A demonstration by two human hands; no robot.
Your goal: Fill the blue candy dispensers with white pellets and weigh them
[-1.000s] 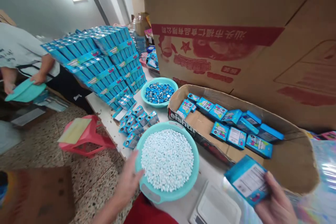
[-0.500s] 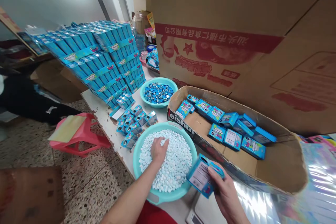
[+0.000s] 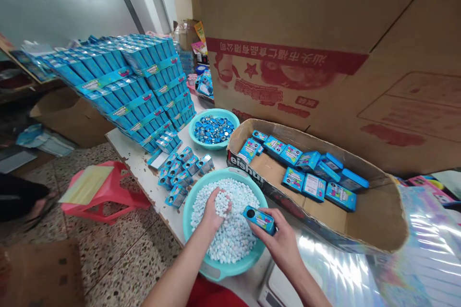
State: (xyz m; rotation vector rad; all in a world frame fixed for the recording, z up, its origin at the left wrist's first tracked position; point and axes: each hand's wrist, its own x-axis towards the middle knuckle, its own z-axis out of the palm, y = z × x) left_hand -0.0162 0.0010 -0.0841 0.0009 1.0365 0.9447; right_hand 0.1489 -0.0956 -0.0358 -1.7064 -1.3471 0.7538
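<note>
Left hand point(image 3: 211, 211): has turned palm-up since half a second ago, fingers part-curled, cupping small white pellets point(image 3: 222, 203); low over the round turquoise plastic basin point(image 3: 230, 269), seemingly so strays drop back;
Right hand point(image 3: 283, 236): has come in over the basin, gripping a blue printed cardboard box point(image 3: 260, 219); its dark hole tips up, apparently to face the pellets;
Writing: "CARAMELO" on the box, second word unclear; "eishu" on the long brown cardboard tray point(image 3: 382, 220); inverted 食品有限公司 on the tall brown carton point(image 3: 288, 9).
</note>
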